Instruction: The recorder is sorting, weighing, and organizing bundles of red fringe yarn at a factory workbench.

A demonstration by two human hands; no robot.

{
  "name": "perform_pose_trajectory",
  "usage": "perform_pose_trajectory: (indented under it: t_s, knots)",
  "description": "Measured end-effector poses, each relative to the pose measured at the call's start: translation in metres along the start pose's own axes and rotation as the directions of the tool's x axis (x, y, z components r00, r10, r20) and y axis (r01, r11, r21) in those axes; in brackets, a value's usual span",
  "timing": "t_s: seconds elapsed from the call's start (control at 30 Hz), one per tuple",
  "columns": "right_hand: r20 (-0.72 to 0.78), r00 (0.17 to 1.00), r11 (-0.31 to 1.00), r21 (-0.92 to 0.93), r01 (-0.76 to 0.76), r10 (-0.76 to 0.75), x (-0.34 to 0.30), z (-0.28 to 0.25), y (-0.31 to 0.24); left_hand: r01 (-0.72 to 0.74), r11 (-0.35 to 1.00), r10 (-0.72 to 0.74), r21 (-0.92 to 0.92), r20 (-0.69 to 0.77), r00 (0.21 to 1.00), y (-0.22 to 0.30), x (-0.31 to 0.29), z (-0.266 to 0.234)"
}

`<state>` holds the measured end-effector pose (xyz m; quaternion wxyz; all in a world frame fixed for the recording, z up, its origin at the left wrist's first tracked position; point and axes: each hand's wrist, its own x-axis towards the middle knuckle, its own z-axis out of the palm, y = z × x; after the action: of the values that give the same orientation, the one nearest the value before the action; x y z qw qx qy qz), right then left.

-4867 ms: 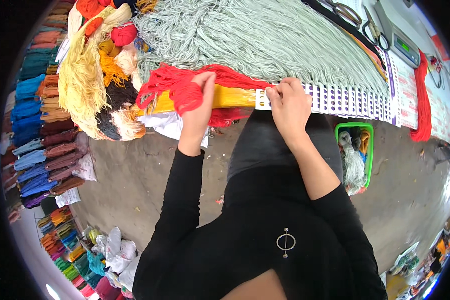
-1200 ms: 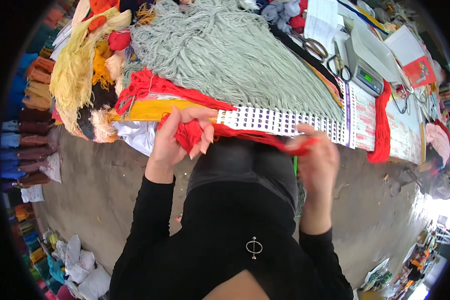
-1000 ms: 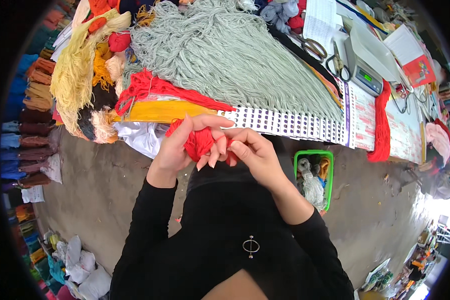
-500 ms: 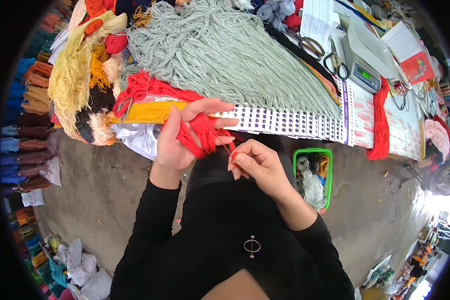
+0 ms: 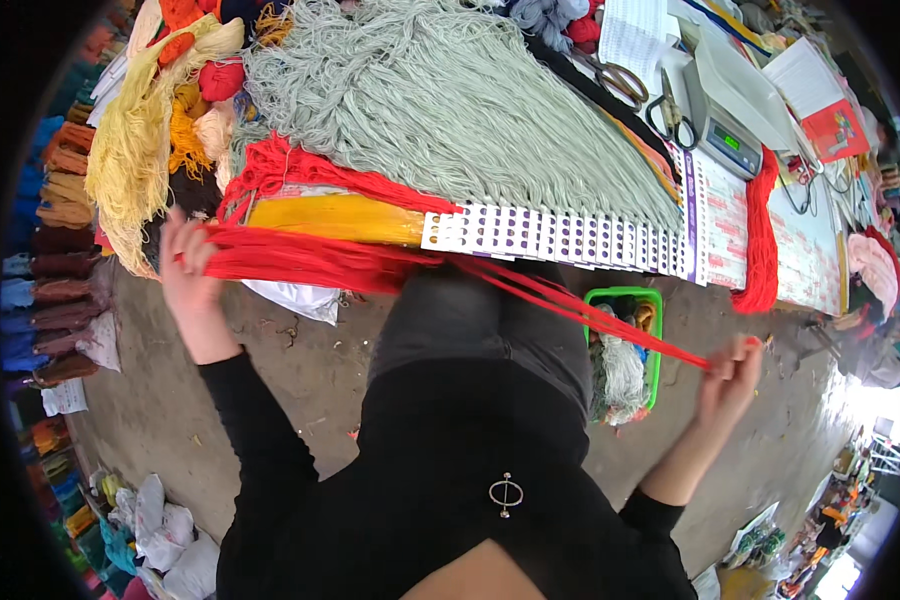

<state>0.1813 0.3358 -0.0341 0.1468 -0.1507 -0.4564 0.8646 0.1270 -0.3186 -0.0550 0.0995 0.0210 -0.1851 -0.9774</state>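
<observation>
A red thread skein (image 5: 320, 258) is stretched wide across my lap, along the table's near edge. At its left end my left hand (image 5: 190, 270) has its fingers closed round the strands, somewhat blurred by motion. Far out to the right, my right hand (image 5: 727, 380) pinches the other end, where the strands narrow to a thin bundle. The middle of the skein sags near my thighs. Just beyond it on the table lie a second red bundle (image 5: 345, 178) and a flat yellow thread bundle (image 5: 335, 218).
A big spread of grey-green thread (image 5: 450, 110) covers the table over white punched cards (image 5: 560, 237). Scissors (image 5: 670, 115), a digital scale (image 5: 725, 140) and a hanging red skein (image 5: 760, 240) are at the right. A green basket (image 5: 655, 370) of yarn stands on the floor.
My hands have moved far apart, left hand to the left and right hand out to the right. The red thread, looped round my left fingers before, is now drawn out long between them.
</observation>
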Motion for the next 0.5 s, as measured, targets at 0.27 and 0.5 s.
perform_pose_trajectory:
  t_s: [0.27,0.5]
  knots:
    - [-0.256,0.819,0.763,-0.573,0.298,-0.513,0.013,-0.050,-0.055,-0.072,0.969,0.080,0.235,-0.025,0.996,-0.035,-0.007,0.031]
    - [0.414,0.910,0.469,-0.807,0.358,0.017,0.003,0.109,0.097,0.601,0.647,-0.589,0.470,-0.192,0.785,-0.201,-0.003,0.074]
